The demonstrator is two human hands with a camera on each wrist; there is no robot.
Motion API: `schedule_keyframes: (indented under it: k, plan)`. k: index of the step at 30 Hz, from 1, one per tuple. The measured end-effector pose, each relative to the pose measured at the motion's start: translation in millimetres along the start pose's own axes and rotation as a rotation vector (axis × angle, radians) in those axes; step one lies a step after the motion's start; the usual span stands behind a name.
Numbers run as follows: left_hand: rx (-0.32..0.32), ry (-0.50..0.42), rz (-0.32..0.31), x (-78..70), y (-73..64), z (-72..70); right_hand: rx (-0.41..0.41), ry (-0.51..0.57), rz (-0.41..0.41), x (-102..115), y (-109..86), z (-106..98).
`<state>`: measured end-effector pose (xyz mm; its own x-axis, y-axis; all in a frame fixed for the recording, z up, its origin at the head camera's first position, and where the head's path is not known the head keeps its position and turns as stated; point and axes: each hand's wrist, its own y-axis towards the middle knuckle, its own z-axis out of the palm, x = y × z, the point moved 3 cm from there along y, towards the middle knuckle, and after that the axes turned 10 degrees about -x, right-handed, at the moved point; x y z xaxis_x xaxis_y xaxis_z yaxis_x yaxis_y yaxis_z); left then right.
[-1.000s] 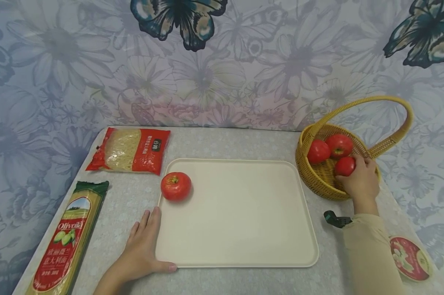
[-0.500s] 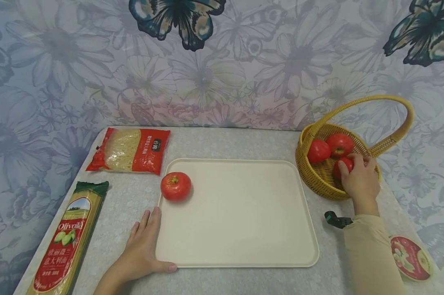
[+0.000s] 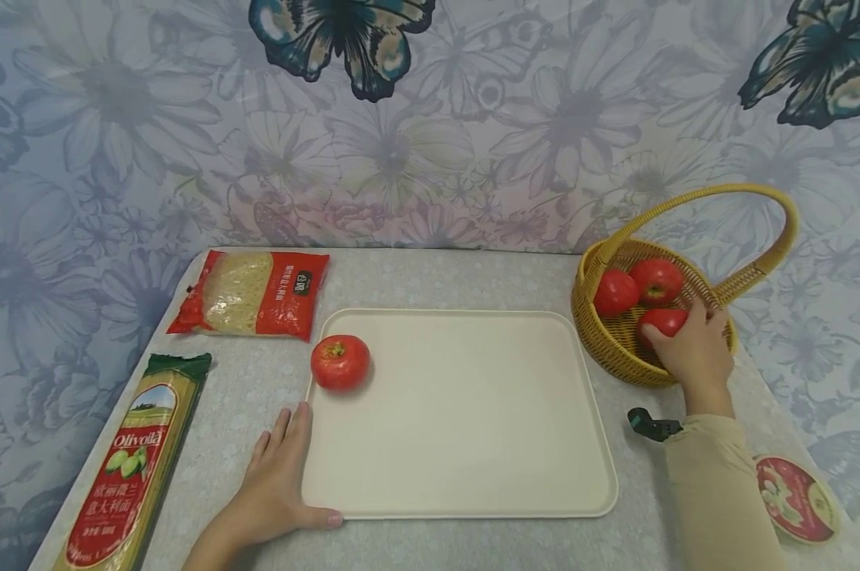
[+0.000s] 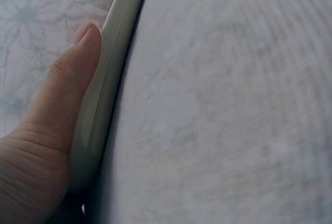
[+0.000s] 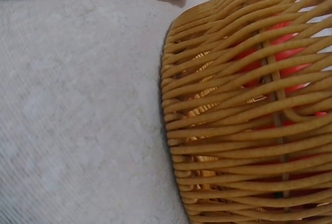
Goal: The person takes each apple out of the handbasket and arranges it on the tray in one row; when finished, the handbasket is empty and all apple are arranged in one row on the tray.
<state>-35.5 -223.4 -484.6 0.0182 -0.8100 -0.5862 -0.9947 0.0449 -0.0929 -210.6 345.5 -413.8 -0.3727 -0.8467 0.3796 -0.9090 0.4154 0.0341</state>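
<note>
My left hand [image 3: 269, 480] lies at the near left corner of a cream tray [image 3: 458, 412], straight fingers along its left side. The thumb [image 4: 65, 73] presses against the tray's edge in the left wrist view. A tomato [image 3: 340, 362] sits at the tray's upper left. At the right, my right hand [image 3: 697, 349] reaches into a wicker basket [image 3: 626, 361] and grips a tomato [image 3: 664, 320] between thumb and fingers. Two more red tomatoes, one left [image 3: 616, 293] and one behind [image 3: 657, 281], rest in the basket. In the right wrist view, the basket's woven wall [image 5: 244, 130] hides the hand.
A red bag of noodles [image 3: 259, 292] lies at the back left, with a long spaghetti packet [image 3: 126, 468] in front of it. A round red-labelled package [image 3: 796, 501] sits right of the forearm. The basket's tall handle [image 3: 730, 190] arches beside the right hand.
The right hand's thumb and fingers have shifted around the tomato inside the basket, and the tomato has moved and turned slightly. The left hand and tray have stayed still.
</note>
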Motion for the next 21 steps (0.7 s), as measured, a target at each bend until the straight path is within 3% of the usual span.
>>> schedule_keyframes:
  k: [6, 21]
  plan:
    - [-0.005, -0.005, 0.009, -0.4, -0.8, 0.0, 0.045, -0.052, -0.026, 0.7, -1.9, -0.7]
    - [-0.003, -0.009, 0.000, -0.4, -0.5, -0.7, 0.112, -0.025, -0.048, 1.2, -2.3, -1.0]
